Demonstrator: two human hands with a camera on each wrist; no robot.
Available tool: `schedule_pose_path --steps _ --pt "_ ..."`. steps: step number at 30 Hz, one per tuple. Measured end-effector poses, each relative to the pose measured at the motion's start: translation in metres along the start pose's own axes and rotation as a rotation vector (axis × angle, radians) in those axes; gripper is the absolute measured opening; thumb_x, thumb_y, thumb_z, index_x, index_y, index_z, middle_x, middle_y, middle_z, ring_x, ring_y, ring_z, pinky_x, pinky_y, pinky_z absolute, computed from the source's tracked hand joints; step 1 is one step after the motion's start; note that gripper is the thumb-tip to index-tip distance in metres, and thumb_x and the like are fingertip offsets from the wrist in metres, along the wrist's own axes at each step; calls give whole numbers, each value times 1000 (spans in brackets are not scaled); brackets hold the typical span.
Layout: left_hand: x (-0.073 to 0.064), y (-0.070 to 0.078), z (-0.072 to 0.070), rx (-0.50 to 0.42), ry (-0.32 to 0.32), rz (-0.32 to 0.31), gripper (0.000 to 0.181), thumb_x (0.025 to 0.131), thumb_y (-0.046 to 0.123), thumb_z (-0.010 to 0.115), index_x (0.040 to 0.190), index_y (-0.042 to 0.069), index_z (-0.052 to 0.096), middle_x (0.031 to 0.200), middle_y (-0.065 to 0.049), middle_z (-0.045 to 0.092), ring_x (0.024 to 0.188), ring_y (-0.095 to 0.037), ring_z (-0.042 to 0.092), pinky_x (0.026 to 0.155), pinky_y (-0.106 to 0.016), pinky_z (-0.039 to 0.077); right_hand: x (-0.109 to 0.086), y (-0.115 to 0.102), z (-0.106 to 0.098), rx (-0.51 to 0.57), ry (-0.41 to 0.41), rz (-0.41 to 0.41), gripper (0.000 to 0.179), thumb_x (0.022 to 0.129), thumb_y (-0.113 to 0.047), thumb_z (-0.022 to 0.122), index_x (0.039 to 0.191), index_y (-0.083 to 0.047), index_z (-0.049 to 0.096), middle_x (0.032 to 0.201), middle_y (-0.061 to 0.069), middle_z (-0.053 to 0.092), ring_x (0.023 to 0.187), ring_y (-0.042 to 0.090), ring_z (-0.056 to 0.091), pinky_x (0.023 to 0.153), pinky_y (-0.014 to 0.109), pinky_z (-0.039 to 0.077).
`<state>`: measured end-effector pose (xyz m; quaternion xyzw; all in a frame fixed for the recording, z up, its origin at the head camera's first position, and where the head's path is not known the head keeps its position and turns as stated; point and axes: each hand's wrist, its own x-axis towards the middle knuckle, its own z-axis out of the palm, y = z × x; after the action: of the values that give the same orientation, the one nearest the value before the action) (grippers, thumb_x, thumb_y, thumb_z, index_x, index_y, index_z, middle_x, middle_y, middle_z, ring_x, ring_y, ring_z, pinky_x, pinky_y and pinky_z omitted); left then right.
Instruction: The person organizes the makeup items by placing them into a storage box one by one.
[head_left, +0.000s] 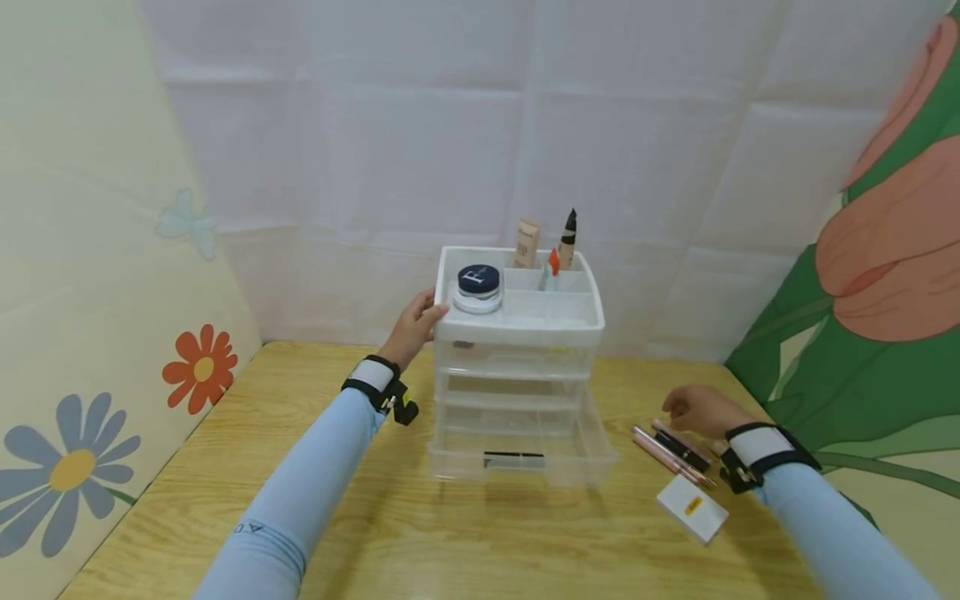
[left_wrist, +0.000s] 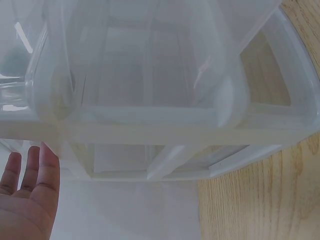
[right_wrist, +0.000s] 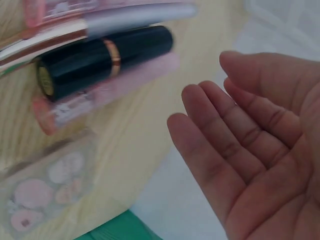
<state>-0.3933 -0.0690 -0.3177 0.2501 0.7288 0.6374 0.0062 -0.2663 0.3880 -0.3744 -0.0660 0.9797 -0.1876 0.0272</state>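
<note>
A white plastic drawer organizer [head_left: 517, 333] stands upright on the table, its lowest drawer [head_left: 555, 467] pulled out with a thin dark item [head_left: 513, 456] near its front. My left hand [head_left: 415, 327] touches the organizer's upper left side, thumb at the tray's front corner. In the left wrist view its fingers [left_wrist: 37, 175] lie fairly straight against the side. My right hand [head_left: 705, 410] hovers beside loose cosmetics, fingers relaxed and holding nothing. Nearest to it are a black tube with a gold band [right_wrist: 107, 62], a pink tube [right_wrist: 125, 85] and a rose-gold and silver stick [right_wrist: 90, 30].
The top tray holds a dark-lidded round jar [head_left: 478, 280], a beige tube [head_left: 527, 242], a black-capped bottle [head_left: 568, 240] and an orange-tipped item [head_left: 553, 262]. A white box with a yellow label [head_left: 693, 508] lies front right. White cloth [head_left: 390, 167] hangs behind the table.
</note>
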Motion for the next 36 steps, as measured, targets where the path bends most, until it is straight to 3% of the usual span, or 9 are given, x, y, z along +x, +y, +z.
schedule_pose_path --steps 8,14,20,28,36 --pt "1 -2 -2 11 -3 1 57 106 27 43 157 6 31 151 -23 42 131 -39 50 109 -55 45 9 19 19 -41 -9 178 24 86 3 65 107 13 64 102 27 66 94 39 63 81 53 54" --pt "1 -2 -2 3 -7 6 58 105 29 44 157 6 31 151 -23 42 131 -38 50 108 -54 45 11 35 28 -39 4 152 20 83 2 65 101 11 66 97 24 67 90 36 63 79 51 54" --pt "0 -2 -1 -11 -3 -2 59 105 29 44 157 6 31 152 -22 40 132 -39 49 109 -55 44 13 35 31 -48 18 144 20 80 3 65 99 11 67 95 24 67 88 36 63 78 52 54" --pt "0 -4 -1 -16 -5 -1 58 105 28 44 157 6 32 151 -23 41 131 -39 50 108 -55 45 16 29 35 -21 -27 205 19 85 3 67 102 11 67 96 23 67 89 35 62 79 51 53" --pt "2 -4 0 -18 -3 11 57 105 26 44 156 4 32 151 -24 42 131 -40 50 108 -55 45 19 26 36 -7 -23 246 18 85 3 68 102 9 68 94 19 67 87 31 61 78 49 53"
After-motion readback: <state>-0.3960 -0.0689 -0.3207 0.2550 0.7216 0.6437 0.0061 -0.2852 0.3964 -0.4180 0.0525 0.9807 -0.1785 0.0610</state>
